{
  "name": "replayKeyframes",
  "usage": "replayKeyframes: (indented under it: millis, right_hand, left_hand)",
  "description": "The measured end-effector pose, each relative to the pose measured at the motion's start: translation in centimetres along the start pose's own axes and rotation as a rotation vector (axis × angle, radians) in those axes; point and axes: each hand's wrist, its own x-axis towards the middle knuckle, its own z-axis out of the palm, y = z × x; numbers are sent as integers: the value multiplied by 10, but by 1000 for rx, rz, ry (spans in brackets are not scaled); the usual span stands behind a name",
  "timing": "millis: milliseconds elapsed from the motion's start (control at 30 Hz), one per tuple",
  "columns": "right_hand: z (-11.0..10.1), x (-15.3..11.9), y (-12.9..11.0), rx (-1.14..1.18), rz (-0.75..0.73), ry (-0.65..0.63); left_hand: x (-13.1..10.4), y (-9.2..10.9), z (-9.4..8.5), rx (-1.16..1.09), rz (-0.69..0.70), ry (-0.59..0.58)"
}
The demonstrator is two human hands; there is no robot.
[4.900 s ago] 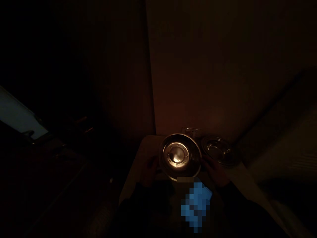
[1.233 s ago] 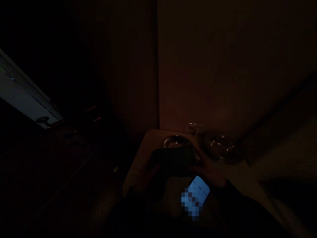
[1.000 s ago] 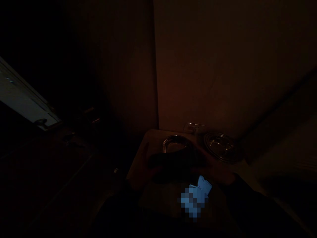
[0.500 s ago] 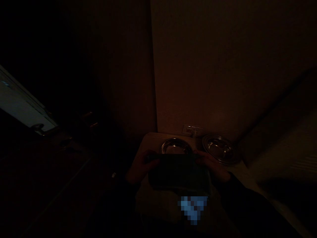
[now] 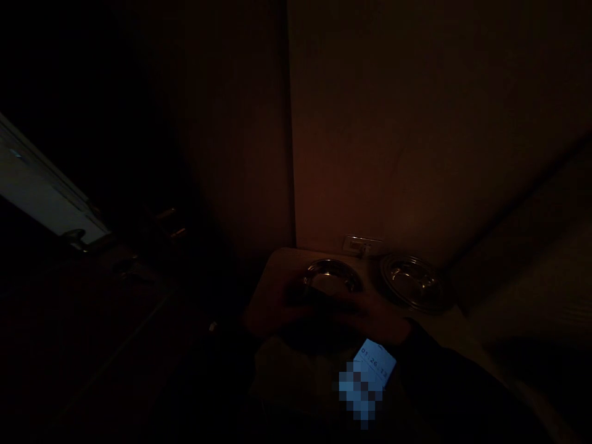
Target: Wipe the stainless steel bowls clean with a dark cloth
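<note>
The scene is very dark. My left hand [image 5: 268, 314] and my right hand [image 5: 382, 317] are both closed on a dark green piece [image 5: 319, 336], whose kind I cannot make out. It is held low, over the near side of a pale tabletop [image 5: 282, 262]. Just beyond my fingers sits a round shiny metal dish [image 5: 332, 283], its near rim partly covered by the hands. Shadow hides most of my fingertips.
A second shiny metal dish [image 5: 411, 283] with compartments stands to the right by the wall. A wall socket [image 5: 363, 245] is behind the tabletop. A lit phone screen [image 5: 374, 364] showing digits lies nearest me. At left is a door handle [image 5: 74, 237].
The green piece has tipped or folded, so its broad face no longer shows. Both hands have come lower and closer together, and more of the lit phone screen is uncovered.
</note>
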Motion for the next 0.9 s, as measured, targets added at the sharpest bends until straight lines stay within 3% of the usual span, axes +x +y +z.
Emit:
replayKeyframes:
  millis: [33, 133, 200, 267, 333, 433, 600, 800, 900]
  right_hand:
    - [2, 2, 2, 21, 1, 56]
    - [5, 1, 8, 114, -5, 189]
    - [8, -1, 11, 192, -15, 244]
    - [12, -2, 12, 254, -19, 281]
    - [14, -4, 13, 294, -20, 304]
    - [13, -7, 15, 327, -19, 322]
    - [10, -9, 19, 325, 12, 425]
    - [15, -9, 20, 296, 30, 564]
    - [10, -16, 16, 185, -5, 472]
  left_hand:
    - [2, -4, -3, -57, 1, 53]
    - [4, -34, -2, -268, -28, 372]
    - [4, -61, 10, -465, -135, 308]
    - [4, -83, 28, -581, -162, 168]
    - [4, -93, 44, -603, -175, 76]
    - [3, -86, 54, -536, -175, 205]
    - [0, -65, 47, -389, -130, 311]
    - [-3, -67, 48, -245, -58, 365]
    - [-7, -67, 44, -149, -22, 313]
